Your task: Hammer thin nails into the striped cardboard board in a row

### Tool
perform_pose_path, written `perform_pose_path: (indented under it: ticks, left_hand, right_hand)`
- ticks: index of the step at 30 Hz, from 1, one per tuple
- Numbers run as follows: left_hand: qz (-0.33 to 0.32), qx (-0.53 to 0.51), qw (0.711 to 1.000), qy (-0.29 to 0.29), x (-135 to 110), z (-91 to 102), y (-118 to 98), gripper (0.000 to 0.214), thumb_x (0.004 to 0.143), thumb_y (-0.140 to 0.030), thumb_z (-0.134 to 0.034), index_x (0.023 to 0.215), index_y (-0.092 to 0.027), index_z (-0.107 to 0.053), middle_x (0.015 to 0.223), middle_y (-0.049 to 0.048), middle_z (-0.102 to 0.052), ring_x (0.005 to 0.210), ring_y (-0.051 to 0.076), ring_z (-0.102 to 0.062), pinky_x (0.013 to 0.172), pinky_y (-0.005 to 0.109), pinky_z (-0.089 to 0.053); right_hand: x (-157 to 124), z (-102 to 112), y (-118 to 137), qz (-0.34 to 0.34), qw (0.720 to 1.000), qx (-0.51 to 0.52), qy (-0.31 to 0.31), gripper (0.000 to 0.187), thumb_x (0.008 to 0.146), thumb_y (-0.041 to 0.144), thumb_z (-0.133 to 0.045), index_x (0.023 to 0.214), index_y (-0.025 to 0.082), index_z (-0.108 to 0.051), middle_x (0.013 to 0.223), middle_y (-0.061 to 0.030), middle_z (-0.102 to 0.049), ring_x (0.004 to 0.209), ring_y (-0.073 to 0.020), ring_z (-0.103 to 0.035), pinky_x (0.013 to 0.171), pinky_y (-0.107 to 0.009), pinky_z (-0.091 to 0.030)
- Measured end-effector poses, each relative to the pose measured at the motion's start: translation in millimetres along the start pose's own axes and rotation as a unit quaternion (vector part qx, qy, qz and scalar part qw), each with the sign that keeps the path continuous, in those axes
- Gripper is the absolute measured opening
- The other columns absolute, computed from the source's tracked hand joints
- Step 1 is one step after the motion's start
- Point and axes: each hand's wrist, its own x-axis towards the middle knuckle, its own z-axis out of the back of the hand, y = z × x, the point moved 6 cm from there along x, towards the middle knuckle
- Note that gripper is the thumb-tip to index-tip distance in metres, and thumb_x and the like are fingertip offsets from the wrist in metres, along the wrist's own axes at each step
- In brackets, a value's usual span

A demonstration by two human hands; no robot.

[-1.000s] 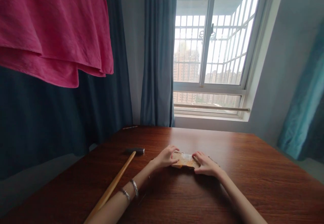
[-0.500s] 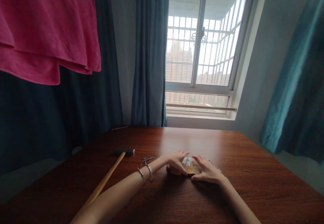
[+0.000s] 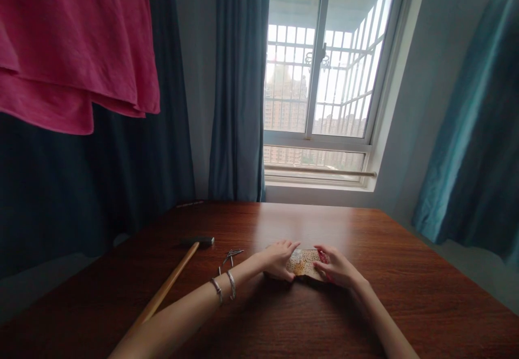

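A pale tan, flat board-like piece dotted with small dark spots or holes (image 3: 303, 263) lies on the brown wooden table (image 3: 227, 316) between my hands. A whitish patch shows on its top. My left hand (image 3: 279, 259) is closed around its left end, thumb at the near edge and fingers toward the far side. Its right end is gripped by my right hand (image 3: 338, 267), with the fingers on the far side and the thumb over the top. Both ends are partly hidden by the hands. Several nails (image 3: 232, 255) lie beside my left wrist.
A hammer (image 3: 178, 278) with a wooden handle lies at the left, partly under my left forearm. A pink cloth (image 3: 77, 51) hangs at upper left before a blue curtain (image 3: 239, 88). Behind the table is a barred window (image 3: 316, 94).
My right hand has moved slightly right and its fingers have shifted, so more of the spotted piece's flat top shows. My left hand still holds the left end.
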Motion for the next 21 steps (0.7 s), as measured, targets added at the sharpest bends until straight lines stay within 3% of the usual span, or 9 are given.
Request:
perform_pose_path:
  ticks: [7, 15, 21]
  left_hand:
    - [-0.002, 0.038, 0.999, -0.005, -4, -0.5, -10, 0.097, 0.059, -0.052, -0.060, 0.138, -0.018, -0.015, 0.123, 0.0168, -0.044, 0.107, 0.034, -0.045, 0.089, 0.043, -0.035]
    - [-0.003, -0.005, 1.000, 0.028, -12, 3.1, -3, 0.089, 0.062, -0.070, -0.051, 0.132, -0.020, -0.030, 0.125, 0.0138, -0.043, 0.112, 0.032, -0.040, 0.095, 0.042, -0.030]
    - [0.000, -0.006, 1.000, 0.001, -21, -0.7, -5, 0.086, 0.070, -0.071, -0.039, 0.135, -0.018, -0.025, 0.132, 0.0158, -0.037, 0.115, 0.033, -0.037, 0.098, 0.044, -0.026]
  right_hand:
    - [0, 1, 3, -0.001, 1.000, -0.012, 0.010, 0.054, 0.067, 0.047, -0.060, 0.115, 0.021, -0.054, 0.108, -0.0070, -0.060, 0.100, -0.0223, -0.052, 0.087, -0.032, -0.038]
    - [-3, -2, 5, -0.005, 0.999, -0.030, 0.024, 0.042, 0.068, 0.048, -0.059, 0.102, 0.024, -0.061, 0.096, -0.0046, -0.060, 0.090, -0.0211, -0.053, 0.080, -0.031, -0.040]
    - [-3, -2, 10, 0.007, 0.999, -0.032, 0.006, 0.033, 0.069, 0.046, -0.059, 0.095, 0.026, -0.064, 0.102, -0.0034, -0.056, 0.093, -0.0186, -0.052, 0.083, -0.028, -0.039]
